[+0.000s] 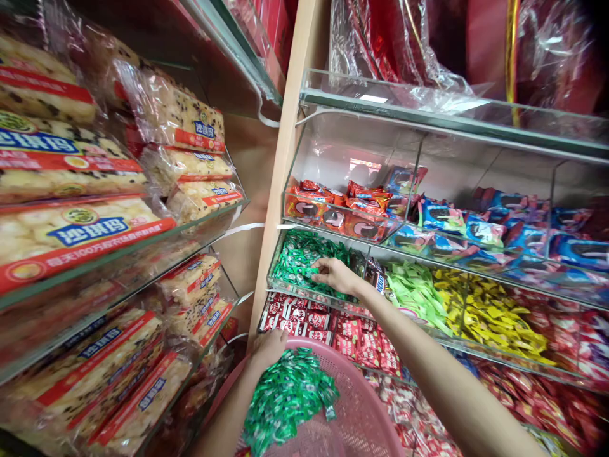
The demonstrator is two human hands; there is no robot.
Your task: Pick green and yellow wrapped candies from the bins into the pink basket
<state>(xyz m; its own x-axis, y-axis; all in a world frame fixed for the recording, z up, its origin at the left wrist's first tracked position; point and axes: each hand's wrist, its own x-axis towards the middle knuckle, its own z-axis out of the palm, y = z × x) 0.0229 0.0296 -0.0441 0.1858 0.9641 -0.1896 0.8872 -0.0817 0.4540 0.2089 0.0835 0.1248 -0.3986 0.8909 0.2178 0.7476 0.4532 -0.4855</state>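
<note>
A pink mesh basket [366,387] with a heap of green-wrapped candies [290,393] in it is at the lower middle. My left hand [270,348] is at the basket's upper left rim, its fingers bent over the edge. Above the basket, my right hand [335,276] reaches into a clear shelf compartment of green-wrapped candies [299,251]. Its thumb and fingers are pinched together at the candies, with a bit of green at the tips.
Packaged pastries [90,228] fill glass shelves on the left. A wooden upright [283,146] divides the shelving. To the right are light green candies [416,295], yellow candies [490,314] and blue packets [485,228]. Red packets [304,317] lie below the green compartment.
</note>
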